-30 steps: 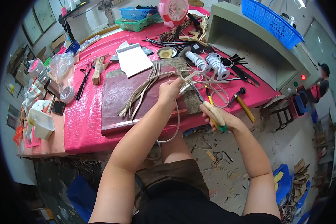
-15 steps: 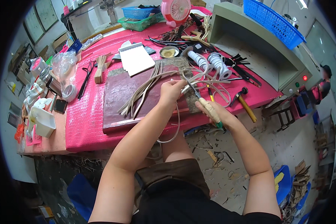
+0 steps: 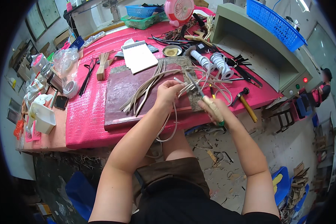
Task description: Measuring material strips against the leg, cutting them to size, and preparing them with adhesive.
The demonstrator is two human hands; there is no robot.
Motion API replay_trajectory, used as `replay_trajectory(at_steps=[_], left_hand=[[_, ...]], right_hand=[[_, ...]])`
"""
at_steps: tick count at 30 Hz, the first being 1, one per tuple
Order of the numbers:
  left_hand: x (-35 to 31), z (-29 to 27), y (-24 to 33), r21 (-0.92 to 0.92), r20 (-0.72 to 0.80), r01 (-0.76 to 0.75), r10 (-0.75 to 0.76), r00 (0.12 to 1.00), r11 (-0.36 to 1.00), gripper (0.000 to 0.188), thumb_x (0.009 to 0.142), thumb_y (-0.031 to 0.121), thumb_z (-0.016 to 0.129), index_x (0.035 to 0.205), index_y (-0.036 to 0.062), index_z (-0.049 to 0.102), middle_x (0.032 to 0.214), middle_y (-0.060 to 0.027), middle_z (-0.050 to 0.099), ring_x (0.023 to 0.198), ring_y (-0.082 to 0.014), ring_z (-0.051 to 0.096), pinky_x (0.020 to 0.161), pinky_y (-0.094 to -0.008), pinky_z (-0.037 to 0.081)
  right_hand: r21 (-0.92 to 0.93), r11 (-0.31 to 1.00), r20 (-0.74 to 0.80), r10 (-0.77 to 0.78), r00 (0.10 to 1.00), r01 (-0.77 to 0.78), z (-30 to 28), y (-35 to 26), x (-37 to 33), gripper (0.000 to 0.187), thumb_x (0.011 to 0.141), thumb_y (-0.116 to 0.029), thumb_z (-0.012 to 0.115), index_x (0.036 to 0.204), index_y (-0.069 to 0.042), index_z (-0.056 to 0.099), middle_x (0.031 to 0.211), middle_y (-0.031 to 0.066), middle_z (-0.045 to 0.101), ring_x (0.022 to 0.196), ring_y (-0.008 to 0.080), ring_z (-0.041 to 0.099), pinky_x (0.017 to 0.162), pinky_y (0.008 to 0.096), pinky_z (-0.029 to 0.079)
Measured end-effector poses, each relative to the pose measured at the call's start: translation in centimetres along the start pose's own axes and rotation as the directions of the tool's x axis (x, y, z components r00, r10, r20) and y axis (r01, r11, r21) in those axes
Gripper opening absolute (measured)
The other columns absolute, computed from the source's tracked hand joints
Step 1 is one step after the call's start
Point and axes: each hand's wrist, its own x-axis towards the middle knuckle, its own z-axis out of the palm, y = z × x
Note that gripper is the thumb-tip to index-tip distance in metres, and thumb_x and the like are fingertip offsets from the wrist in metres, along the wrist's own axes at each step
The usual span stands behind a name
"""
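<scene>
My left hand (image 3: 168, 92) is closed, thumb and fingers pinching a pale narrow strip (image 3: 175, 123) that hangs in a loop past the table's front edge. In my right hand (image 3: 224, 111), slightly blurred, are scissors (image 3: 196, 84) with tan-wrapped handles and a green end. Their blades point up and left, over a tangle of pale strips to the right of my left hand. A bundle of cut pale strips (image 3: 150, 88) lies on the dark red board (image 3: 119, 93), left of my left hand. Exactly where the blades meet any strip, I cannot tell.
Right of the board lie white cord spools (image 3: 221, 66) and a hammer (image 3: 247, 107). A white pad (image 3: 139, 56) and a small dish (image 3: 171, 51) sit behind it. A grey machine (image 3: 265, 48) with a red light stands at the right. Scraps litter the floor.
The scissors have shifted, with more of their blades now showing beyond my right hand. My left hand has moved slightly left and down, still pinching the strip. The view has shifted a little.
</scene>
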Motion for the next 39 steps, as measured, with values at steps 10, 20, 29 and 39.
replay_trajectory(at_steps=[10, 20, 29, 39], left_hand=[[-5.4, 0.9, 5.1, -0.083, 0.349, -0.199, 0.215, 0.912, 0.977, 0.022, 0.078, 0.009, 0.073, 0.087, 0.0056, 0.053, 0.074, -0.0007, 0.059, 0.058, -0.0040, 0.051, 0.048, -0.0164, 0.037], [-9.2, -5.7, 5.5, -0.075, 0.507, 0.029, 0.013, 0.862, 0.997, 0.034, 0.091, 0.017, 0.056, 0.119, -0.0022, 0.055, 0.070, 0.0039, 0.050, 0.056, -0.0031, 0.042, 0.051, -0.0169, 0.034], [-12.1, -11.3, 5.7, -0.034, 0.491, -0.041, 0.052, 0.869, 0.999, 0.034, 0.091, 0.018, 0.058, 0.115, -0.0058, 0.056, 0.070, 0.0019, 0.053, 0.063, -0.0053, 0.048, 0.060, -0.0201, 0.040], [-15.0, -13.3, 9.9, 0.357, 0.366, -0.238, 0.099, 0.925, 0.903, 0.027, 0.094, 0.019, 0.054, 0.111, 0.0004, 0.063, 0.071, 0.0041, 0.053, 0.064, -0.0020, 0.044, 0.057, -0.0176, 0.035]], right_hand=[[-0.221, 0.896, 0.076, -0.378, 0.923, 0.385, -4.6, -11.9, 0.8, 0.046, 0.077, -0.027, 0.069, 0.102, 0.007, 0.051, 0.082, 0.0142, 0.062, 0.073, 0.0200, 0.062, 0.064, 0.0319, 0.051], [-0.135, 0.907, 0.109, -0.386, 0.916, 0.398, -5.0, -18.6, 1.4, 0.014, 0.077, -0.017, 0.054, 0.084, -0.007, 0.048, 0.069, -0.0006, 0.049, 0.055, 0.0047, 0.043, 0.047, 0.0193, 0.035], [0.042, 0.786, 0.155, -0.615, 0.773, 0.617, -5.2, -22.3, 0.6, 0.020, 0.072, -0.011, 0.054, 0.090, -0.004, 0.049, 0.068, 0.0015, 0.047, 0.053, 0.0070, 0.042, 0.049, 0.0190, 0.032], [0.001, 0.747, 0.088, -0.662, 0.744, 0.665, -6.1, -25.4, 0.1, 0.029, 0.065, -0.012, 0.052, 0.091, 0.001, 0.047, 0.065, 0.0043, 0.047, 0.052, 0.0107, 0.044, 0.050, 0.0211, 0.035]])
